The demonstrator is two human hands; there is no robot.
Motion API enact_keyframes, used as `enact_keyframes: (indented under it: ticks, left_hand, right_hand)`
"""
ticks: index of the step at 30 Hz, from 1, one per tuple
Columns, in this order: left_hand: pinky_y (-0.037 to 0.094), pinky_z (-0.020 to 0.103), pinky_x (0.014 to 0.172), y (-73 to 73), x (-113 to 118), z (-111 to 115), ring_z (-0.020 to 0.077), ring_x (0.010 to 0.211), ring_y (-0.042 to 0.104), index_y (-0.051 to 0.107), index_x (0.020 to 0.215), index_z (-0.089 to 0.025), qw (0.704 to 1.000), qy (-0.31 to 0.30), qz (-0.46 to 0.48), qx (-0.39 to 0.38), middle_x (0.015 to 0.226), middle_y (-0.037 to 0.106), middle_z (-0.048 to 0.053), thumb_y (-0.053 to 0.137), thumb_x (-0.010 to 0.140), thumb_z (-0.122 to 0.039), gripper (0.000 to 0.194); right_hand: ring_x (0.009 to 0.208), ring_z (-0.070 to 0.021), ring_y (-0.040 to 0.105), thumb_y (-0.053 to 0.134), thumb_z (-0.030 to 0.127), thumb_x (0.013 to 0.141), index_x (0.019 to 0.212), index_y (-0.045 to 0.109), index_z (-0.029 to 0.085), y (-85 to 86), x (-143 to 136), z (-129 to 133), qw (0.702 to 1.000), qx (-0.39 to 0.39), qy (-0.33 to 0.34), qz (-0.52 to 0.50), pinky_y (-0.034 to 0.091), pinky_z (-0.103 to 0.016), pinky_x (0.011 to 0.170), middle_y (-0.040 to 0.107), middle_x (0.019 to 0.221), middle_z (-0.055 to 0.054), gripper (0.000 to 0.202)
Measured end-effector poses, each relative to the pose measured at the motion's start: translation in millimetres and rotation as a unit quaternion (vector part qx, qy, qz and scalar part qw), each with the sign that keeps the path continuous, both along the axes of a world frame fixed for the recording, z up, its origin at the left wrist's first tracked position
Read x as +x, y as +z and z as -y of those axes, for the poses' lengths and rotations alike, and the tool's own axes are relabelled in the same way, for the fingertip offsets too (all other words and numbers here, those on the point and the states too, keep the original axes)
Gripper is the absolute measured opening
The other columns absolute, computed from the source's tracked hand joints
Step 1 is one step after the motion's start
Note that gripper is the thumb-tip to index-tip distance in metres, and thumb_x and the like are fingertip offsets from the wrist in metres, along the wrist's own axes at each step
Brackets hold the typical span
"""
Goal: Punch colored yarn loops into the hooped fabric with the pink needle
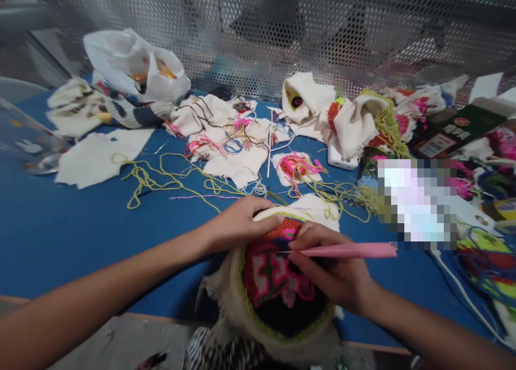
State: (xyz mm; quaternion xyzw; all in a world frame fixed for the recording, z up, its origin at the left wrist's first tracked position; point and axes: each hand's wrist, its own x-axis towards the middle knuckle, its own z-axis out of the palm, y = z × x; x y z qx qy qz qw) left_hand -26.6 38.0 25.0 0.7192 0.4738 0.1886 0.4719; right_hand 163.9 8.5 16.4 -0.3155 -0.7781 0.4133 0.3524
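A round embroidery hoop [237,284] with cream cloth stretched in it leans at the table's front edge. Its cloth carries a pattern [276,273] in pink, orange, black and yellow-green yarn. My left hand [245,222] grips the hoop's upper left rim, thumb over the front, the other fingers mostly hidden behind. Between the thumb and fingers of my right hand [334,268] is a punch needle with a pink handle [350,250]. Its thin metal tip points left, at the middle of the pattern; whether it pierces the cloth I cannot tell.
Yellow-green yarn [177,182] trails across the blue table [92,230]. Cloth scraps [237,160], a wooden stick [269,149] and a white plastic bag [116,58] lie behind. At right are a blurred-out lit device [415,200], a cable [455,278] and a dark green box [455,128]. Perforated metal [226,42] stands behind.
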Motion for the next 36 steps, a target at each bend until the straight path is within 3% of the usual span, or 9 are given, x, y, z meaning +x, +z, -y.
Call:
enact_keyframes:
  ticks: [11, 23, 31, 36]
  left_hand:
    - [0.036, 0.021, 0.058, -8.7, 2.1, -0.1, 0.0122, 0.066, 0.049, 0.064, 0.078, -0.011, 0.998, 0.039, 0.052, -0.019, 0.074, 0.058, 0.001, 0.046, 0.078, -0.033, 0.028]
    - [0.04, 0.024, 0.066, -7.9, 4.3, 3.5, 0.0151, 0.074, 0.054, 0.065, 0.077, -0.011, 0.997, 0.061, 0.043, -0.005, 0.083, 0.063, 0.004, 0.045, 0.078, -0.032, 0.029]
    - [0.037, 0.022, 0.058, -9.6, 2.5, 3.1, 0.0129, 0.066, 0.05, 0.064, 0.081, -0.01, 0.997, 0.053, 0.055, -0.019, 0.075, 0.058, 0.002, 0.044, 0.079, -0.033, 0.031]
    - [0.034, 0.022, 0.056, -8.5, 2.7, 2.3, 0.0118, 0.064, 0.047, 0.062, 0.075, -0.012, 0.998, 0.051, 0.027, 0.006, 0.071, 0.056, 0.001, 0.043, 0.08, -0.034, 0.03]
  right_hand:
    - [0.06, -0.0119, 0.05, 0.052, 0.011, 0.076, 0.073, 0.051, 0.02, 6.8, 1.0, 0.6, 0.999, 0.025, 0.013, 0.042, 0.04, -0.024, 0.053, 0.053, 0.065, 0.0, 0.01]
    - [0.065, -0.0137, 0.053, 0.053, 0.011, 0.079, 0.083, 0.055, 0.02, 7.1, -1.2, -0.5, 0.996, 0.073, 0.033, 0.04, 0.044, -0.027, 0.059, 0.056, 0.069, -0.003, 0.01]
    - [0.067, -0.0141, 0.055, 0.055, 0.013, 0.078, 0.078, 0.054, 0.022, 4.9, 2.7, -2.0, 0.999, -0.01, 0.023, 0.035, 0.045, -0.027, 0.06, 0.058, 0.072, -0.002, 0.01]
    - [0.065, -0.0147, 0.055, 0.057, 0.011, 0.075, 0.074, 0.053, 0.023, 4.9, 0.9, -1.3, 1.0, -0.014, -0.012, 0.005, 0.044, -0.027, 0.058, 0.058, 0.067, -0.001, 0.013]
